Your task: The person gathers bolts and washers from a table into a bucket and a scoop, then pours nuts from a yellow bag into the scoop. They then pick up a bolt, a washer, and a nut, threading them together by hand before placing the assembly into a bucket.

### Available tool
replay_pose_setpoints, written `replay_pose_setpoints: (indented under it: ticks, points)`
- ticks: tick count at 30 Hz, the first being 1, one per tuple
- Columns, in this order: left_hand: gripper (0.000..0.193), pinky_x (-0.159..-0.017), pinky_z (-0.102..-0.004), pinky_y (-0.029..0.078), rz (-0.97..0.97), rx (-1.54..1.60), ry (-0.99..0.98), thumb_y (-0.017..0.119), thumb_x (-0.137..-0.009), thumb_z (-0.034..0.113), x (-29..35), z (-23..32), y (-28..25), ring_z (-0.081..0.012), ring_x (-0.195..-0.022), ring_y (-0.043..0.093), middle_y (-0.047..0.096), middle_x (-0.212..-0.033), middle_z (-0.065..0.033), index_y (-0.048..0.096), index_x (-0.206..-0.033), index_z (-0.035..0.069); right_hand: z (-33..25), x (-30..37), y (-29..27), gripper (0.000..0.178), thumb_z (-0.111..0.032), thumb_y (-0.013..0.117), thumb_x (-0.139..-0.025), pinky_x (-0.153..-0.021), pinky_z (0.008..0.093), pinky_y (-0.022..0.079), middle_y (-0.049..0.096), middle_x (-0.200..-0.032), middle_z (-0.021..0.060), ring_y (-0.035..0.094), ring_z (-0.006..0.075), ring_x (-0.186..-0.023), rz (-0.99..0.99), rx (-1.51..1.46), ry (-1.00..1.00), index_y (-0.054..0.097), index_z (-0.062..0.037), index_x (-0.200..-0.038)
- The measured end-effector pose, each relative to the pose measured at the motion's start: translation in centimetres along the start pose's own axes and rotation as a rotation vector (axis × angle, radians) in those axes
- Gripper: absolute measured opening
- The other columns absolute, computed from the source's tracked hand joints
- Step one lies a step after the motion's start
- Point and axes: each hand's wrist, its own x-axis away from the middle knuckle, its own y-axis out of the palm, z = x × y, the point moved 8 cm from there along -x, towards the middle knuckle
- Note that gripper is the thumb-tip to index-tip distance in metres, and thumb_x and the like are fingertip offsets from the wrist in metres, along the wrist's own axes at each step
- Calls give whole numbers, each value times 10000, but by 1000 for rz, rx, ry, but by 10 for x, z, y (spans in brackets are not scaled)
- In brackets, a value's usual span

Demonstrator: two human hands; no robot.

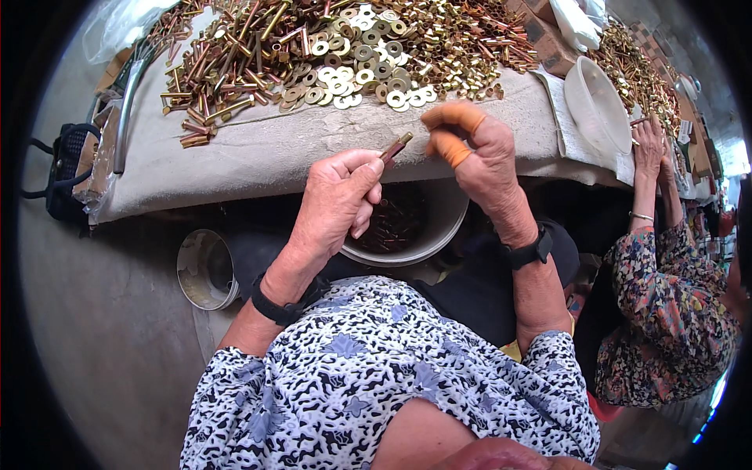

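My left hand [337, 196] is closed, pinching a slim bronze-coloured sleeve anchor bolt [398, 146] between thumb and forefinger. The bolt points up and to the right, its brighter end free. Just right of that end is my right hand [484, 157], apart from the bolt. Orange covers sit on its curled thumb and forefinger. Motion smears those fingertips, so whether anything small is between them is unclear. Beneath my hands, a pale bucket [446, 235] holds several dark bolts. Flat round washers [364, 59] lie heaped on the cloth-covered table [313, 129] beyond.
Bolts [235, 55] are piled left of the washers, small metal parts [470, 47] to their right. A white plastic bowl [599, 106] rests near the right edge. At far right, a co-worker's hands [650, 149] touch another pile. An empty-looking bucket [207, 270] stands on the floor at left.
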Motion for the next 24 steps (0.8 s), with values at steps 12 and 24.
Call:
replay_pose_setpoints:
  ticks: [12, 24]
  points:
    - [184, -295, -170, 279, 40, -215, 17, 541, -926, 194, 0, 7, 2, -10, -353, 348, 508, -605, 14, 582, -954, 16, 2, 7, 10, 139, -42, 658, -802, -626, 260, 501, 649, -802, 104, 628, 159, -699, -84, -76, 67, 631, 15, -926]
    - [197, -301, -168, 284, 5, -178, -15, 556, -919, 201, 0, 4, 0, -11, -350, 346, 508, -600, 11, 580, -944, 8, -4, 5, 10, 138, -77, 652, -817, -605, 273, 497, 654, -774, 117, 620, 177, -656, -163, 41, 37, 630, 18, -915]
